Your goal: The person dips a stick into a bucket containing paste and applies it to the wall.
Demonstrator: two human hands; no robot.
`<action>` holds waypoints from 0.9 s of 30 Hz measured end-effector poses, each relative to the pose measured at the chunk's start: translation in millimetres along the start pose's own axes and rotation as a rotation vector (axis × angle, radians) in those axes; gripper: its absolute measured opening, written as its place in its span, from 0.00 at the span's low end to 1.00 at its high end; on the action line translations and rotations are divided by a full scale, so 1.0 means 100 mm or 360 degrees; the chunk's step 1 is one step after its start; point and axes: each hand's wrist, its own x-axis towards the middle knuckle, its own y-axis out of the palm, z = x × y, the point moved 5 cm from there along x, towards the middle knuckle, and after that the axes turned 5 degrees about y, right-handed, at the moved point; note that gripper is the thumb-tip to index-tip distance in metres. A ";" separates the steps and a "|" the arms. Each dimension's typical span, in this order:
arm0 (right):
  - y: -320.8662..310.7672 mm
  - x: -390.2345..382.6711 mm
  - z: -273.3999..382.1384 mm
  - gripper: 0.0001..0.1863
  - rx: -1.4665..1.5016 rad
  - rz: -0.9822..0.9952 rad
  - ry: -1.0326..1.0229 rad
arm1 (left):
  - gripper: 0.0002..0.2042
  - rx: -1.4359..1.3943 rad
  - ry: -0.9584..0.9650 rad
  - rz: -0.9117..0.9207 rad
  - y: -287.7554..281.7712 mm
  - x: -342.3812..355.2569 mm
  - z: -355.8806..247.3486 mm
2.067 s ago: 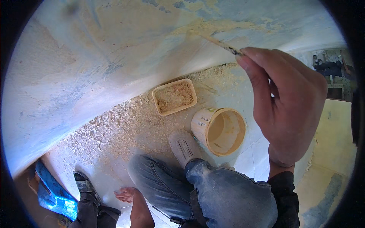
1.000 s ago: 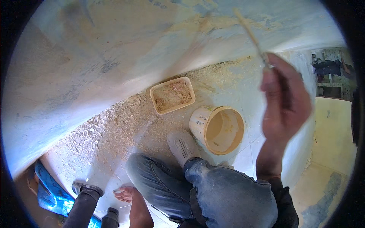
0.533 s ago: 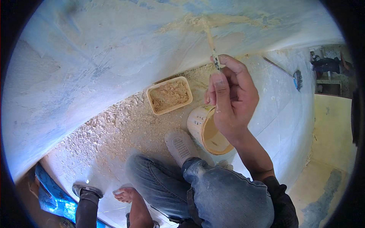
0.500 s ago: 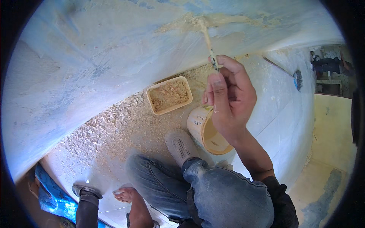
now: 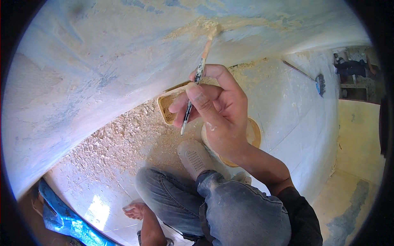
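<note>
My right hand holds a thin paintbrush between thumb and fingers. Its handle is speckled black and white, and its clay-coated tip touches the pale wall. Where it touches, a rough tan patch of putty streaks sideways across the surface. The brush slants, its free end hanging low and left, past my palm. Down at the lower left, my left hand hangs beside my knee, fingers loosely stretched and apparently holding nothing. Behind my right hand a rectangular tub of brownish material is partly hidden.
A cream bucket stands on the floor beyond my right wrist, mostly covered by it. Flaky debris litters the floor along the wall. A brush with a long handle lies to the right. Shiny blue sheeting is at lower left.
My right hand has shifted left and slightly down, and the paintbrush has changed its slant, with its lower end swung left. A dark-clad leg and shoe at lower left have left the view.
</note>
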 end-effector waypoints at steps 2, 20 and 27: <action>0.09 0.02 0.03 0.11 0.0038 0.0027 0.0009 | 0.27 0.0021 -0.0007 -0.0018 -0.05 0.05 0.02; 0.23 -0.06 0.10 0.11 0.0224 0.0042 0.0152 | 0.26 0.0021 -0.0016 -0.0055 -0.03 0.09 0.06; 0.30 0.00 0.11 0.12 0.0259 0.0198 0.0192 | 0.25 0.0021 -0.0014 -0.0048 -0.04 0.04 0.02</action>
